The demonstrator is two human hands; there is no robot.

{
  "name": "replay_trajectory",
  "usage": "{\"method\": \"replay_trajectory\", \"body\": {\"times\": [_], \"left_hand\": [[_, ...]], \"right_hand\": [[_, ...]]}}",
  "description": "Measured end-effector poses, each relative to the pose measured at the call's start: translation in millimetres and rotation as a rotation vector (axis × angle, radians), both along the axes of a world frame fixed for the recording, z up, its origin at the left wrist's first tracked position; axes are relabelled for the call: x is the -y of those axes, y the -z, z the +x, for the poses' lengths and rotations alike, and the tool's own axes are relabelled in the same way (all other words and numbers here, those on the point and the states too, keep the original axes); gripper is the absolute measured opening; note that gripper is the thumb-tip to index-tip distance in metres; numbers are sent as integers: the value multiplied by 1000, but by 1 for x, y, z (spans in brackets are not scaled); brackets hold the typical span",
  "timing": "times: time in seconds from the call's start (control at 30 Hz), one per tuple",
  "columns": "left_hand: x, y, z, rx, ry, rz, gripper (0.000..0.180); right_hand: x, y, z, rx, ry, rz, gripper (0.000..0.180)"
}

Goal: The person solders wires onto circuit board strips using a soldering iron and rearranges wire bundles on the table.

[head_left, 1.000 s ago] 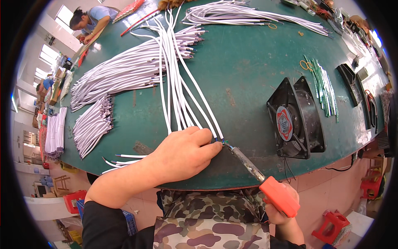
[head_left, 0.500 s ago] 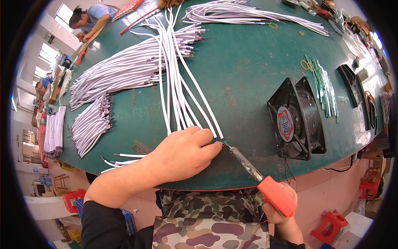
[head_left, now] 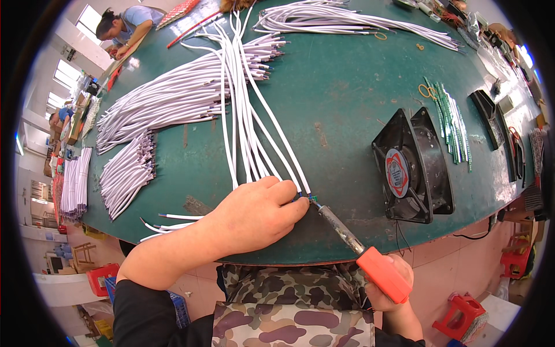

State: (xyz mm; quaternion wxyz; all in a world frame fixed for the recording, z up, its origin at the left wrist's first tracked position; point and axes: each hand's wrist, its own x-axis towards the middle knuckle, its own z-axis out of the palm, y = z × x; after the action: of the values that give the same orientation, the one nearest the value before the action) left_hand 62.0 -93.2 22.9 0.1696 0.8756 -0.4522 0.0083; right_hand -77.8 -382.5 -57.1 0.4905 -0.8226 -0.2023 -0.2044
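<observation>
My left hand (head_left: 263,211) is closed in a pinch over the near ends of several white cables (head_left: 248,136), which fan away from me across the table. Two cable ends come down just past its fingertips, beside a tiny green piece (head_left: 313,198) that looks like a circuit board. What exactly the fingertips pinch is partly hidden. In my right hand (head_left: 378,299) is a soldering iron (head_left: 386,275) with a red handle, held from the lower right. Its tip meets the green piece by the cable ends. A few loose white cable ends (head_left: 173,224) lie beside my left forearm.
Bundles of white cables (head_left: 167,98) cover the left side of the green table (head_left: 329,69), with more cables (head_left: 324,18) at the far edge. A black fan (head_left: 413,168) stands on the right, near green-white strips (head_left: 454,124). A person (head_left: 130,29) works at the far left.
The soldering iron and my right hand have shifted slightly left, with the tip still at the green piece. My left hand stays almost where it was.
</observation>
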Motion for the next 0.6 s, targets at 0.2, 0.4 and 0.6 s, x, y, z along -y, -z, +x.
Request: {"method": "replay_trajectory", "body": {"times": [0.2, 0.4, 0.6], "left_hand": [[1, 0, 0, 14, 0, 5, 32], [1, -1, 0, 6, -4, 22, 31], [0, -1, -1, 3, -3, 26, 32]], "right_hand": [[5, -6, 3, 39, -48, -124, 44], [5, -6, 5, 50, -68, -78, 43], [7, -3, 0, 28, -57, -105, 42]]}}
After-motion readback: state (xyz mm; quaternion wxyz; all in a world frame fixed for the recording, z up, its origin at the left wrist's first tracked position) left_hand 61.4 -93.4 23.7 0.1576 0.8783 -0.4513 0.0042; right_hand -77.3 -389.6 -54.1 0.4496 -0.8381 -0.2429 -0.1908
